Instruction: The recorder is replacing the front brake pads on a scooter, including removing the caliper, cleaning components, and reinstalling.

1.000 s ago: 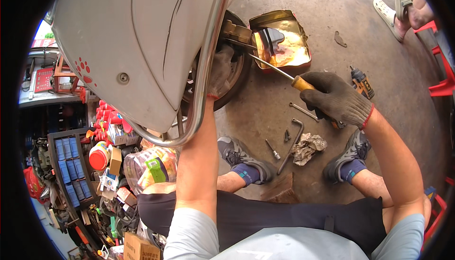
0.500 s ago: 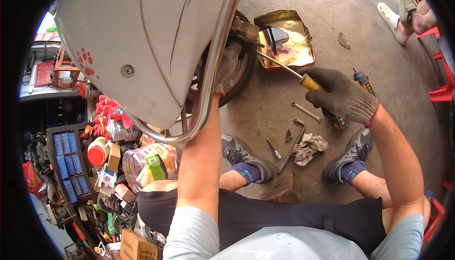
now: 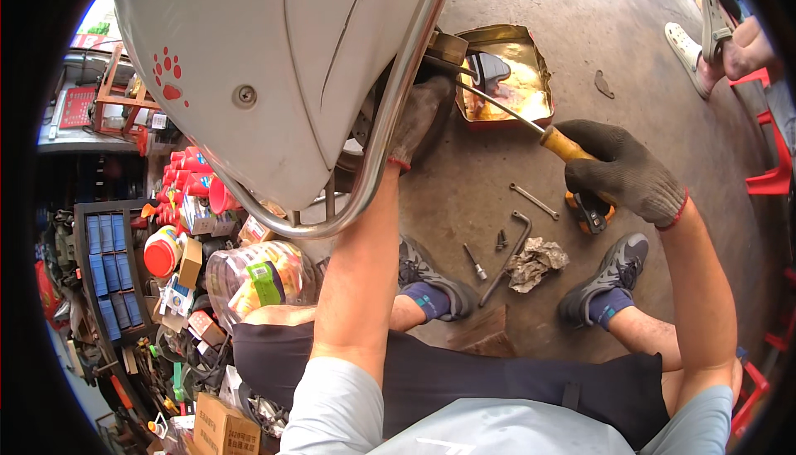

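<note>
One hand, the right hand [image 3: 626,169], closes its dark glove round the yellow handle of a screwdriver [image 3: 554,139], thumb and fingers wrapped, with the shaft slanting up and leftward. It grips well back on the handle, probably to have leverage and keep the knuckles clear of the metal part [image 3: 448,46] at the far end. The left hand [image 3: 421,119], also gloved, reaches behind the chrome bar [image 3: 398,115] beside that part, perhaps to steady it; its fingertips are hidden, so I cannot tell how far open it is or what it has hold of.

The shallow tin [image 3: 545,74] sits just beyond the part, likely to catch drips. The wrench [image 3: 535,200] and bent rod [image 3: 510,260] lie between the shoes, presumably for easy reach.

The screwdriver hangs above the floor between the right hand and the part; whether its tip touches is unclear. Its handle looks worn and smudged, its shaft long, thin and grey. The part is squarish, dull brown, partly shaded by the white panel [image 3: 224,41].
</note>
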A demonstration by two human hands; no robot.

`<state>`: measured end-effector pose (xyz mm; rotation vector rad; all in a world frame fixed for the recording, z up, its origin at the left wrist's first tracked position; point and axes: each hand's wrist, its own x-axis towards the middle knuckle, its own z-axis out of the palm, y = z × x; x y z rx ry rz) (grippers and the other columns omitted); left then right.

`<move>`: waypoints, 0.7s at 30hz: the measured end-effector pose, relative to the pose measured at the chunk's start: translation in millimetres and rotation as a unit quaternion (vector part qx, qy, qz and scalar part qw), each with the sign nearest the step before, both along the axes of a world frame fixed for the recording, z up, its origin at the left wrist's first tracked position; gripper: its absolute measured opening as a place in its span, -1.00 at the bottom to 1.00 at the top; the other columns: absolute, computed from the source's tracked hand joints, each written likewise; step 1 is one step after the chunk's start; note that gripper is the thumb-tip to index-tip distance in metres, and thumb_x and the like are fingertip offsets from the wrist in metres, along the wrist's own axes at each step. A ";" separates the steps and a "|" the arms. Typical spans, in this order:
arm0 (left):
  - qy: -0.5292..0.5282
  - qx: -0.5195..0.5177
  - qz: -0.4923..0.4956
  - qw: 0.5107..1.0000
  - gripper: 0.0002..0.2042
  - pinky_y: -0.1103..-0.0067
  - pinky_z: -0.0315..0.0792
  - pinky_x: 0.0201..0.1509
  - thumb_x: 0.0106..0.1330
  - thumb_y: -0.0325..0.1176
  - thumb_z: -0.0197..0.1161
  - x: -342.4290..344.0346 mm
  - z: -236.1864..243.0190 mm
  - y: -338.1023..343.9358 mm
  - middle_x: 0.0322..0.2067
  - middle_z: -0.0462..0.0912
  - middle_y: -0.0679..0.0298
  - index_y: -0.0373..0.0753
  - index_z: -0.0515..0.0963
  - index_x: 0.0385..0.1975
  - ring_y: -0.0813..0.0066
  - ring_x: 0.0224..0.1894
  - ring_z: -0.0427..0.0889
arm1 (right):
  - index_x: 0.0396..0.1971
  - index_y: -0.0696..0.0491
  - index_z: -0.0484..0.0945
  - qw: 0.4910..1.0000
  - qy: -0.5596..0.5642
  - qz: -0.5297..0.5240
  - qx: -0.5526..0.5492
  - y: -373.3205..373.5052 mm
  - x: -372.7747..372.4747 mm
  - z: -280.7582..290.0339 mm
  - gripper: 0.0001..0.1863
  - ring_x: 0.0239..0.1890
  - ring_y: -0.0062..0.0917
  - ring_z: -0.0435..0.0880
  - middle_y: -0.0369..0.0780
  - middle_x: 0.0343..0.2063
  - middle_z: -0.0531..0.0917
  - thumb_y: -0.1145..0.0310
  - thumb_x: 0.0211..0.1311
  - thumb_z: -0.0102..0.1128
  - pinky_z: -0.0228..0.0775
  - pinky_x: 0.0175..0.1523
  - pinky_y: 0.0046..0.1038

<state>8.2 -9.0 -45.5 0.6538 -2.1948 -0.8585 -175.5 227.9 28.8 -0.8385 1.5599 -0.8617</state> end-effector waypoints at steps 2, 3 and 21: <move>0.077 0.155 0.008 0.985 -0.47 0.47 0.46 0.21 0.06 -0.51 0.38 -12.4 8.3 17.9 -0.01 0.62 0.16 -0.35 0.46 0.11 0.36 0.04 0.60 | 0.23 0.25 0.41 1.000 0.001 -0.008 -0.003 3.7 -4.3 -2.2 -0.42 -0.53 -0.72 0.53 -0.31 -0.44 0.59 0.29 0.26 0.21 0.44 -0.43 -0.59; 0.151 0.301 0.017 0.942 -0.48 0.48 0.47 0.20 0.07 -0.53 0.37 -15.8 15.7 24.6 -0.02 0.62 0.17 -0.34 0.46 0.10 0.39 0.04 0.61 | 0.22 0.24 0.42 1.000 0.002 -0.015 -0.010 4.7 -5.4 -1.9 -0.43 -0.54 -0.74 0.52 -0.32 -0.45 0.58 0.28 0.26 0.22 0.42 -0.47 -0.60; 0.042 -0.010 0.056 0.997 -0.59 0.45 0.50 0.04 0.11 -0.42 0.43 -35.1 -7.5 9.8 -0.24 0.66 0.14 -0.33 0.45 -0.06 0.30 -0.12 0.65 | 0.26 0.14 0.44 0.964 0.222 -0.034 -0.143 22.7 30.2 4.6 -0.38 -0.10 -0.25 0.72 0.03 -0.10 0.69 0.53 0.10 0.22 0.52 0.02 -0.30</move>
